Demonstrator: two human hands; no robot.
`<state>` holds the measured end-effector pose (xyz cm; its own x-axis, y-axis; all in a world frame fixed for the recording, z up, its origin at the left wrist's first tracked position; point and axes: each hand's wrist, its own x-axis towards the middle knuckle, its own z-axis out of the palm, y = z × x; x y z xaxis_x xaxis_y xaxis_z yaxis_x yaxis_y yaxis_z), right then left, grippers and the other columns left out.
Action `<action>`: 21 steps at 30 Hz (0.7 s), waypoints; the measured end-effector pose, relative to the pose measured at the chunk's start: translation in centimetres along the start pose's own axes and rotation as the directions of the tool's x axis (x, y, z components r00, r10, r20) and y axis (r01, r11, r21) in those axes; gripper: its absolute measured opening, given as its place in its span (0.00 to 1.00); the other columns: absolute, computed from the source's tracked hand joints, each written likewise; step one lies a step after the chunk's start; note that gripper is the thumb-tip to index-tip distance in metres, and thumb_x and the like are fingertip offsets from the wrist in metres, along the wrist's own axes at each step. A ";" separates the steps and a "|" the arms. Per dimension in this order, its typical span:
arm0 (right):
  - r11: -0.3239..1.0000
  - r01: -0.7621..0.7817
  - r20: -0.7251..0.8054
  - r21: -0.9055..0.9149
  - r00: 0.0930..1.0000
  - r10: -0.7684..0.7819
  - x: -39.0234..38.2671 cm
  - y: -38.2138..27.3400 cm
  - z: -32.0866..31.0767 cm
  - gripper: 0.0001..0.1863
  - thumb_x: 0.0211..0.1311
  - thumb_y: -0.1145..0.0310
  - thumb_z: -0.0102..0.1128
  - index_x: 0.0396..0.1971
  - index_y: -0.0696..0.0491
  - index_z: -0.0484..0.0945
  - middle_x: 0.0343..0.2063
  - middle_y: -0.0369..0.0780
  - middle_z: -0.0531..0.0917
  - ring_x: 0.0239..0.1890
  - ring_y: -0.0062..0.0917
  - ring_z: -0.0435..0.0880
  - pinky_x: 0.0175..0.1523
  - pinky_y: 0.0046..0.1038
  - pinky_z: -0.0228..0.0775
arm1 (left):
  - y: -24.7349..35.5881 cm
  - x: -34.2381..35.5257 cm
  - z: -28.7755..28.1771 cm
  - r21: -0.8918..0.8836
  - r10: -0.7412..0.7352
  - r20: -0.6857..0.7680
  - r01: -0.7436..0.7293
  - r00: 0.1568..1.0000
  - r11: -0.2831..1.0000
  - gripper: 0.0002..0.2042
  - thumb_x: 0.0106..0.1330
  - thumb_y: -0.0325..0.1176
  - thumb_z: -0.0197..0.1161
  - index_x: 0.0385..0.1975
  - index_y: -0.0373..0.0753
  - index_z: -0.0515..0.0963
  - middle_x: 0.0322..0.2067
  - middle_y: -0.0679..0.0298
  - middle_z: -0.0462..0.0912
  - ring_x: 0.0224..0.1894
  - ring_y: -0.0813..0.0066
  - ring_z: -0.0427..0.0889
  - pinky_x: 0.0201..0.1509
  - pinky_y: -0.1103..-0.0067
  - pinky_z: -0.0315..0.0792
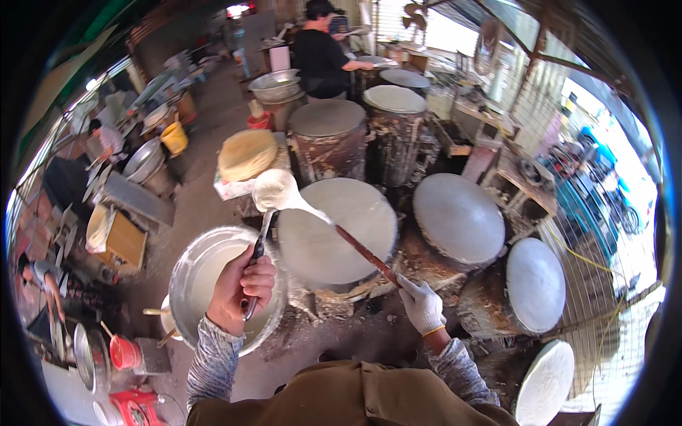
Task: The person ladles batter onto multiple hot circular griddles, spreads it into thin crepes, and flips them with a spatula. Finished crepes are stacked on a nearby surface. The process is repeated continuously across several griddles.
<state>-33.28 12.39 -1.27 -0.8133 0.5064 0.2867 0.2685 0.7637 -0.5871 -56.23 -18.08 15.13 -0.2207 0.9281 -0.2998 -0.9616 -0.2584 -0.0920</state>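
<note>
Steam-cloth drums fill the middle of the view: a round, pale grey cloth-covered steaming drum (339, 231) stands straight ahead, and a long-handled ladle with a white, batter-coated bowl (275, 192) is held over its left edge. The ladle's dark wooden handle (366, 254) runs down to the right and is gripped at its end by the right hand (420, 304), which is covered by a white work glove and closed around the shaft. The left hand (240, 285), bare, is clamped on a thin dark-handled metal tool (257, 248) that rises towards the ladle bowl; whether the tool touches the bowl cannot be told. Beneath the left hand a wide, round aluminium basin of white batter (206, 273) is set, just left of the drum. Behind the ladle a stack of thin, round, yellowish sheets (246, 155) is laid on a white stand. To the right, a second grey cloth-topped drum (459, 219) is seen, and further right a third one (535, 285), tilted towards the edge of the view, with a white-covered round top (545, 383) below it. More drums are ranged at the back, where a person in a black top (320, 60) is turned to them. Grey knitted sleeves and a brown apron are seen at the lower edge.
</note>
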 end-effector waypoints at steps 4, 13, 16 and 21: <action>0.764 -0.309 -0.010 0.567 0.924 0.382 -2.9 8.5 -3.5 0.25 0.62 0.69 0.60 0.61 0.54 0.73 0.43 0.41 0.85 0.41 0.20 0.82 0.49 0.22 0.73 | -5.5 10.3 3.3 0.148 -0.192 0.011 0.188 0.981 0.971 0.16 0.74 0.45 0.53 0.29 0.40 0.65 0.18 0.75 0.60 0.15 0.86 0.62 0.17 0.86 0.62; 0.281 -0.401 0.166 0.872 0.781 0.602 -3.4 16.3 -13.6 0.32 0.69 0.69 0.50 0.72 0.48 0.54 0.37 0.31 0.75 0.24 0.12 0.72 0.25 0.15 0.63 | -18.0 34.2 5.8 0.589 -0.283 -0.116 0.295 0.952 0.752 0.19 0.75 0.50 0.49 0.28 0.42 0.65 0.15 0.77 0.57 0.12 0.89 0.55 0.13 0.87 0.56; 0.272 -0.375 0.105 0.886 0.735 0.670 -3.2 19.2 -14.6 0.30 0.70 0.67 0.50 0.71 0.48 0.59 0.32 0.30 0.75 0.20 0.11 0.69 0.22 0.15 0.60 | -21.2 40.9 3.9 0.715 -0.239 -0.191 0.302 0.952 0.631 0.22 0.75 0.55 0.44 0.25 0.44 0.65 0.14 0.78 0.56 0.12 0.88 0.55 0.14 0.85 0.53; 0.361 -0.398 -0.010 0.844 0.660 0.751 -3.5 23.9 -13.0 0.26 0.70 0.66 0.50 0.67 0.51 0.65 0.33 0.36 0.78 0.26 0.17 0.71 0.31 0.20 0.62 | -27.2 46.8 0.2 0.914 0.086 -0.270 0.227 0.959 0.337 0.23 0.74 0.56 0.45 0.24 0.45 0.63 0.14 0.74 0.61 0.12 0.85 0.59 0.14 0.83 0.57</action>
<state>-17.35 34.07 -6.46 -0.3305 0.9117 -0.2441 -0.0152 -0.2637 -0.9645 -40.45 32.45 3.82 -0.2499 0.7955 -0.5520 -0.5231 0.3689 0.7683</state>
